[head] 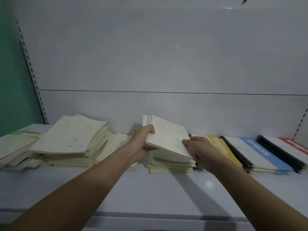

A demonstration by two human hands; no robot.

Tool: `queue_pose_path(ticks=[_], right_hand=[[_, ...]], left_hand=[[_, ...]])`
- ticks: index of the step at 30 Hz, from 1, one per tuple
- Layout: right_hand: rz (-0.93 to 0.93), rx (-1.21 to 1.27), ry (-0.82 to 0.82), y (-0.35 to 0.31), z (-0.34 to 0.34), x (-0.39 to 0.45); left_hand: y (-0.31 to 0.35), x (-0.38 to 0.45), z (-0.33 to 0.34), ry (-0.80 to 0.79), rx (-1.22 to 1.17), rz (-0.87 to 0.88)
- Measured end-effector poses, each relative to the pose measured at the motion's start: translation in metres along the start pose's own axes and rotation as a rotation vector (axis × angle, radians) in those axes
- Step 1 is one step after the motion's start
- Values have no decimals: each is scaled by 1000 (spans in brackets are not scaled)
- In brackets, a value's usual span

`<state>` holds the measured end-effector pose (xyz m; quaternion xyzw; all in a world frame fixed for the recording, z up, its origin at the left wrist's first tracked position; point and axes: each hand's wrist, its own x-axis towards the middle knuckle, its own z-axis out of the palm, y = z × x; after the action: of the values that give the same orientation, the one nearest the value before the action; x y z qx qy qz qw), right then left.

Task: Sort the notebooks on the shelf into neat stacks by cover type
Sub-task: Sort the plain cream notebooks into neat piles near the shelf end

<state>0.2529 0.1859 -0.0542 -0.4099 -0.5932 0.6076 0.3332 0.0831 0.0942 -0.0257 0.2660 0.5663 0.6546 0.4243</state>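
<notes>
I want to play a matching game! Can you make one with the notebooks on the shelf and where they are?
Things:
1. cream notebooks
2. yellow-striped notebook
3. blue-striped notebook
4. red-striped notebook

Places:
A. farthest right
B. just right of the hands
C. held in both hands
D. between the yellow and red ones

Pairs: 1-C, 2-B, 3-D, 4-A

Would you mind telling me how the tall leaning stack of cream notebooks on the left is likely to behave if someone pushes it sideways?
The cream stack would probably shear or topple rather than slide as a block: its layers are already splayed and its top notebook tilts. The thin soft-looking covers will likely flex. The glossy white shelf looks smooth, so the bottom notebooks may slip easily.
</notes>
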Motion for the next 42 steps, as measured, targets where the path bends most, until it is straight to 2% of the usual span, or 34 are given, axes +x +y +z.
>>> queue_pose_path(ticks=[2, 5, 9, 12, 14, 17, 19, 21, 23, 26, 28, 30, 32, 35, 39, 42], right_hand=[[-10, -105, 100, 9, -2, 3], [-67, -221, 158, 12, -5, 14], [-144, -650, 149, 13, -4, 36], [-111, -1048, 115, 19, -2, 51], [-112, -1187, 124, 21, -4, 57], [-165, -1193, 193, 18, -2, 56], [-346, -1087, 310, 11, 8, 49], [-597, -873, 338, 1, 32, 34], [-763, -726, 232, -4, 68, 13], [-833, -710, 8, 10, 129, -13], [-800, -789, -107, 29, 165, -13], [-740, -956, -143, 47, 191, 1], [-715, -1104, -136, 63, 211, 16], [-762, -1245, -93, 80, 224, 26], [-832, -1278, -78, 78, 212, 21], [-813, -1161, -100, 70, 206, 7]], left_hand=[[-8, 8, 7, 15, 149, -4], [-13, 21, 11, -15, 469, 24], [-26, 46, 10, -17, 696, -37], [-34, 57, 14, 5, 763, -35], [-35, 61, 16, -4, 719, -34], [-34, 56, 8, -26, 670, 36], [-35, 53, -8, 5, 650, 92], [-38, 43, -31, 90, 680, 216], [-48, 22, -62, 215, 731, 402], [-65, -15, -112, 360, 736, 558], [-72, -29, -144, 456, 736, 541], [-74, -31, -168, 534, 678, 466], [-75, -28, -177, 535, 558, 393], [-81, -25, -176, 463, 532, 373], [-79, -24, -175, 476, 446, 369], [-76, -26, -176, 428, 401, 344]])
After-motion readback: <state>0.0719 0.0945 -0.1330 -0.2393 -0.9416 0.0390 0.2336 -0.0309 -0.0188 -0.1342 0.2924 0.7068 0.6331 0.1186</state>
